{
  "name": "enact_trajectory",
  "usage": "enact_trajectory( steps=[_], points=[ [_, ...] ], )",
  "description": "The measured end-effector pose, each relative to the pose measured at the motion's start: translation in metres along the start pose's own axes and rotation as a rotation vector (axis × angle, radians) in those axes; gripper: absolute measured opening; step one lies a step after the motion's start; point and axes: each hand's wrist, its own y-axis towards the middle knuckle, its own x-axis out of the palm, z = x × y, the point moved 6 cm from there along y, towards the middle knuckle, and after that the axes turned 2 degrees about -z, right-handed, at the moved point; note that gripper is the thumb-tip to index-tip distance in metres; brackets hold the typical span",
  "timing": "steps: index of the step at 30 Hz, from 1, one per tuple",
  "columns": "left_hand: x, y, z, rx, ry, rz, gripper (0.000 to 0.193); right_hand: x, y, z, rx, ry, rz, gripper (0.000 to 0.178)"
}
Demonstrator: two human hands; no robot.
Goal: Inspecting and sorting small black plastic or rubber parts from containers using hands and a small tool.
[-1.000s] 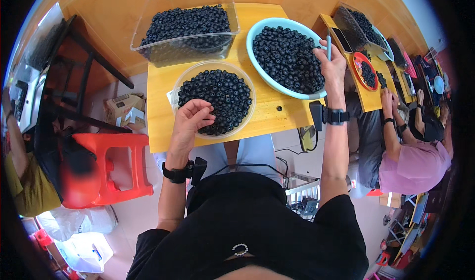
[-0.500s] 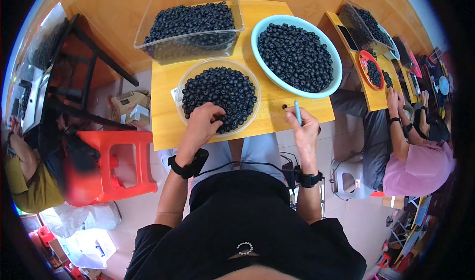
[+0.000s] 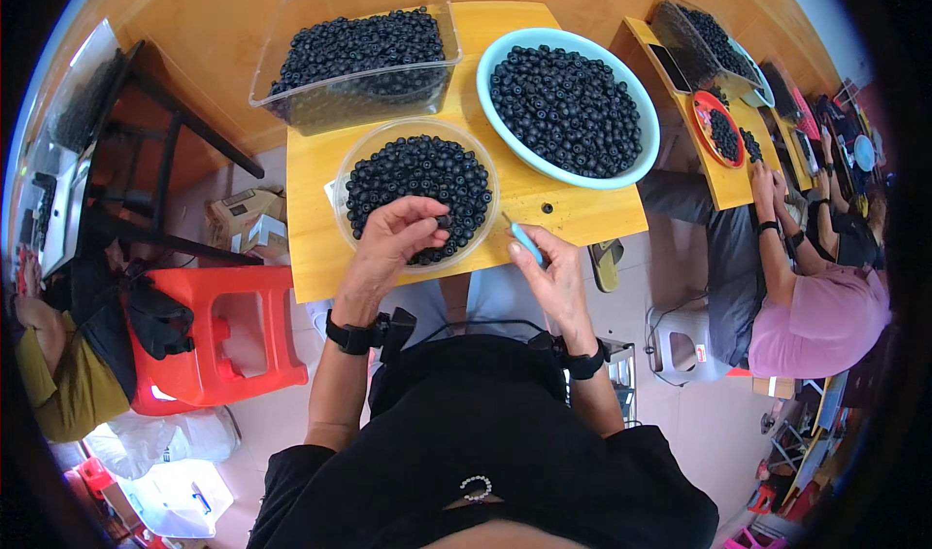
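Both hands busy over a table of dark beads

From where I stand, the person's left hand (image 3: 393,243) hangs over the near side of the round tub (image 3: 355,151), thumb and forefinger drawn together in a pinch. I cannot tell whether a bead sits between those fingertips. The right hand (image 3: 553,277) is closed around a slim blue tool (image 3: 527,244), its thin tip pointing up and left toward the tub, over the front part of the yellow table (image 3: 607,216).

The dark beads (image 3: 417,175) lie heaped in the tub, below and beyond the left fingers. More fill the clear box (image 3: 374,112) behind the tub and the pale blue bowl (image 3: 582,177) to its right. Near the tool is a small dark round spot on the wood; bead or hole, I cannot say.

A black band (image 3: 354,339) circles the left wrist. To the person's left stands a red stool (image 3: 189,306). On the right, a co-worker in a pink top (image 3: 820,328) sits at another table, hands near a red dish (image 3: 702,112) with dark beads in it.
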Motion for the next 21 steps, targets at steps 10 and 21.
enact_trajectory(
  steps=[10, 21],
  points=[
    [0.033, 0.003, -0.018, -0.058, -0.373, -0.184, 0.019, 0.018, -0.005, -0.042, -0.201, -0.105, -0.098, 0.019],
    [0.037, 0.006, -0.026, -0.084, -0.432, -0.23, 0.014, 0.012, -0.009, -0.042, -0.252, -0.212, -0.037, 0.017]
  ],
)
